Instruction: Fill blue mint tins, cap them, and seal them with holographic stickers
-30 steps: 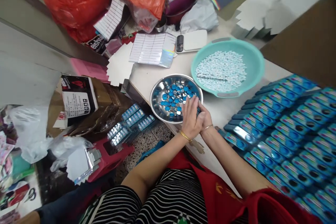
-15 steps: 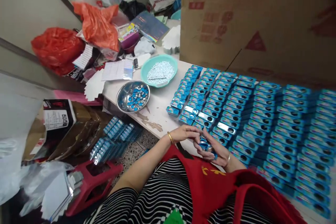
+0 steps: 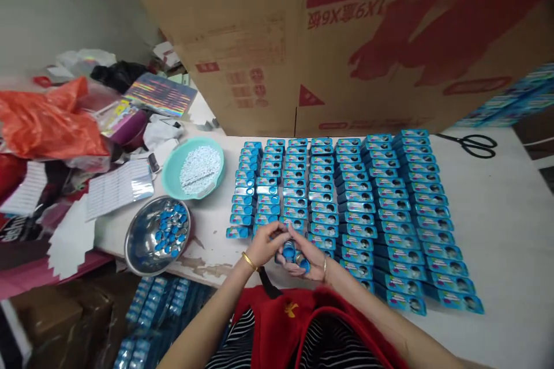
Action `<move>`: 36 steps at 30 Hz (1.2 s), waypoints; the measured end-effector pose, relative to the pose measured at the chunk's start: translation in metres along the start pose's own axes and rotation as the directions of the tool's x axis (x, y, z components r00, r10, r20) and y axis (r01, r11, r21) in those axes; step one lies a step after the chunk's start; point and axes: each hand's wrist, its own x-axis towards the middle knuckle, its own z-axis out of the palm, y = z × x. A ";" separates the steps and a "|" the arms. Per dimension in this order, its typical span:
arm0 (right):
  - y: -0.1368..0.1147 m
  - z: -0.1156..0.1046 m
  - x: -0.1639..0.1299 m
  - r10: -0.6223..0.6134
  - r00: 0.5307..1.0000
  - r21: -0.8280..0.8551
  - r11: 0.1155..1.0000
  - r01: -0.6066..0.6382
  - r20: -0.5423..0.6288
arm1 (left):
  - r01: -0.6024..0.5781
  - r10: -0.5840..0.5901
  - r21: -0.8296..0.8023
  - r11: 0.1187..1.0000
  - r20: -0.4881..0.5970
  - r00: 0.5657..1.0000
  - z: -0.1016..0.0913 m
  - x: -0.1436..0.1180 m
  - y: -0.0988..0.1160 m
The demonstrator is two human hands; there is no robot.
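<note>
Several small round blue-and-silver caps [image 3: 289, 252] lie in my right hand [image 3: 312, 255], which is cupped around them in front of my red apron. My left hand [image 3: 266, 245] meets it from the left, its fingers curled against the caps; what its fingertips pinch, if anything, is hidden. Just beyond both hands stand rows of narrow blue boxes [image 3: 320, 197], many with a dark round hole in the top. In the leftmost rows, blue discs show where those holes are. More caps lie in a steel bowl [image 3: 132, 248] to the left.
A turquoise basin [image 3: 168, 181] of small white pieces stands behind the bowl. Large cardboard boxes [image 3: 268, 23] wall off the back. Black scissors [image 3: 478, 144] lie at the far right. Plastic bags [image 3: 47, 121] and paper sheets crowd the left; more blue packs [image 3: 149, 305] are below the table edge.
My view has swung to the right, bringing the scissors and the right part of the table into sight. Both hands stay together around the caps.
</note>
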 end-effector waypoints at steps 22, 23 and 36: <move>-0.099 -0.039 0.040 -0.475 0.784 -0.067 0.868 0.492 -0.399 | 0.387 -0.353 0.890 0.240 -0.291 0.889 -0.073 0.217 0.010; -0.100 -0.039 0.042 -0.478 0.778 -0.066 0.865 0.497 -0.409 | 0.393 -0.353 0.892 0.224 -0.301 0.886 -0.073 0.217 0.011; -0.110 -0.032 0.056 -0.461 0.755 -0.131 0.880 0.457 -0.465 | -0.243 0.234 0.334 0.911 0.069 0.970 -0.028 0.141 0.003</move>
